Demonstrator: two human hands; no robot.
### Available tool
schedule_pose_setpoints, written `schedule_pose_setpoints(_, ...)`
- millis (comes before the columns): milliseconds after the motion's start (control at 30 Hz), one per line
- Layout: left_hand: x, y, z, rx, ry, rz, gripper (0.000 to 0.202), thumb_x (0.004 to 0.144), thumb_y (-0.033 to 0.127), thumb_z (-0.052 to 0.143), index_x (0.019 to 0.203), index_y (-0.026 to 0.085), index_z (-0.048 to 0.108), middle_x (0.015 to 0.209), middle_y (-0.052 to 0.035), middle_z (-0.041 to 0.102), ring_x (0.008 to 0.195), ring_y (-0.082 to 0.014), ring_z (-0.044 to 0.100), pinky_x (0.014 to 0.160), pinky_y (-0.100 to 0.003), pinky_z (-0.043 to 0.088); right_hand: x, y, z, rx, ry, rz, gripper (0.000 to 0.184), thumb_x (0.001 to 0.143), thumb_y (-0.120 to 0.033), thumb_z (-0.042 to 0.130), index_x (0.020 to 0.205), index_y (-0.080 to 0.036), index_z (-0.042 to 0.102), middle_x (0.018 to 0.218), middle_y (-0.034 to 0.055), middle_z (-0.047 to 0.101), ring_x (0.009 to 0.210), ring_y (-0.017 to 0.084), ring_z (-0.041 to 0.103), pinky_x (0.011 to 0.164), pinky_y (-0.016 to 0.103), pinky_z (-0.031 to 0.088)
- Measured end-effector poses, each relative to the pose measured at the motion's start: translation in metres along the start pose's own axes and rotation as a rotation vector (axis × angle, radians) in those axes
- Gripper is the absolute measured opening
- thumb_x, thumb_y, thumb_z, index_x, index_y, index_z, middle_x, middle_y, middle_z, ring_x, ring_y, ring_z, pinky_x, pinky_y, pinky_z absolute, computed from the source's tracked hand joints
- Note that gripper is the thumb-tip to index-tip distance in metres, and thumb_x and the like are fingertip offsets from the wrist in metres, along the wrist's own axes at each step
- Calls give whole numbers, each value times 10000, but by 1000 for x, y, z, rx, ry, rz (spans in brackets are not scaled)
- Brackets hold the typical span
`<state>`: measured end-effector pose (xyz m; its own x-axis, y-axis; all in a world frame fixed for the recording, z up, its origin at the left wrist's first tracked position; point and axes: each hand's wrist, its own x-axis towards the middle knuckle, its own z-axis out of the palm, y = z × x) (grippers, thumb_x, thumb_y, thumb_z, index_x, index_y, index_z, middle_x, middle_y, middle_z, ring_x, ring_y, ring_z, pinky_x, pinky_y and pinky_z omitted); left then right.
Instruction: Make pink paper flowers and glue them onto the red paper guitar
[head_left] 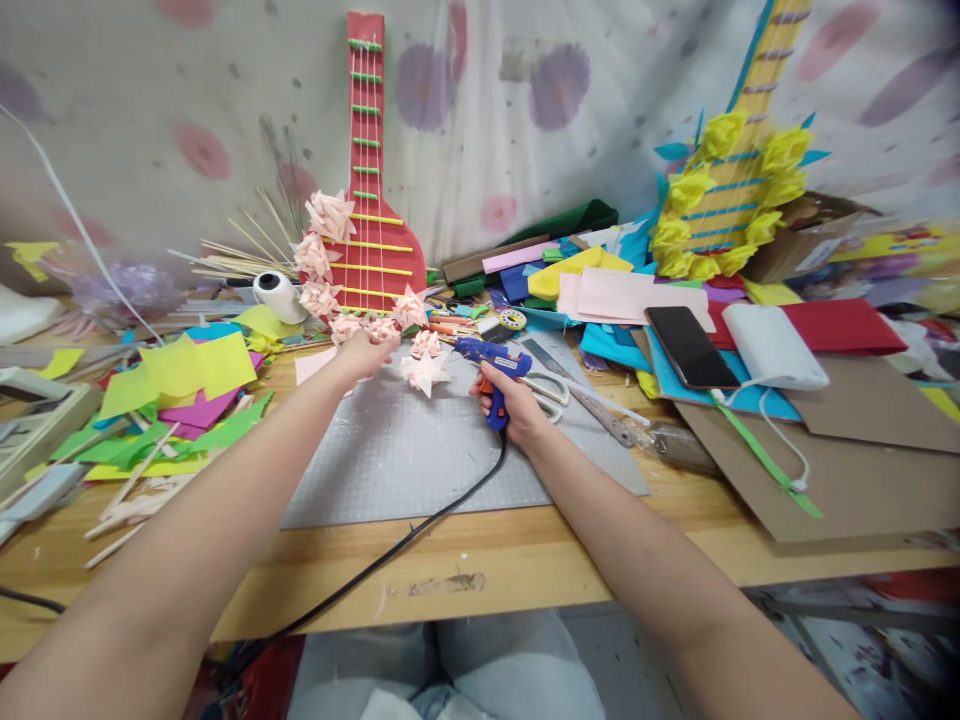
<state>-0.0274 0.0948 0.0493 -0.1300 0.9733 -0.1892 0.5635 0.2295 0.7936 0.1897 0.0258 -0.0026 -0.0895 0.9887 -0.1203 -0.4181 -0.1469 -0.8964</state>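
Observation:
My right hand [510, 400] is wrapped round a blue hot glue gun [491, 354], whose nozzle points left. A black cord runs from its handle down to the lower left. At the foot of a red paper guitar [375, 235], the fingers of my left hand [365, 357] are closed on a pink paper flower [385, 330]. Several more pink flowers line the guitar's left and lower edge. Two loose ones, including a pointed pink flower [425, 372], lie on the grey cutting mat [442, 460] between my hands. My left fingertips are partly hidden.
Scissors [553, 390] and a metal ruler [592, 405] lie right of the glue gun. Coloured paper scraps [195, 370] crowd the left. A phone [690, 345], white power bank [776, 345] and cardboard [840, 480] are at right, before a yellow paper guitar [724, 200].

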Motion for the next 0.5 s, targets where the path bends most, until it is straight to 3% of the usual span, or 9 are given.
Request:
schedule_pose_setpoints(67, -2, -3, 6, -50, 81, 201, 180, 716, 314, 580, 816, 202, 480, 746, -25, 639, 722, -159, 592, 658, -268, 409, 0, 0, 0, 5, -1, 3, 383, 578, -523, 720, 635, -175, 570, 576, -9, 613, 394, 46, 412, 367, 189, 311)
schedule_pose_setpoints(133, -5, -8, 10, -71, 83, 333, 142, 728, 225, 507, 853, 211, 442, 785, -12, 641, 812, -156, 608, 758, -281, 419, 0, 0, 0, 8, -3, 1, 378, 585, -519, 717, 635, -174, 573, 575, -9, 613, 395, 44, 410, 371, 187, 314)
schedule_pose_setpoints(300, -18, -17, 5, 82, 135, 428, 221, 705, 145, 433, 915, 213, 427, 926, -35, 662, 880, -180, 597, 809, -325, 419, 0, 1, -1, 18, -2, 5, 376, 584, -511, 721, 638, -168, 577, 577, -6, 616, 397, 45, 411, 367, 185, 305)
schedule_pose_setpoints(500, -35, -16, -1, 412, -43, 734, 463, 634, 59, 404, 1071, 204, 447, 1070, -41, 667, 1110, -225, 529, 943, -372, 375, 0, 1, -1, 5, -2, -4, 381, 585, -516, 719, 632, -168, 573, 577, -4, 616, 400, 47, 415, 369, 187, 309)
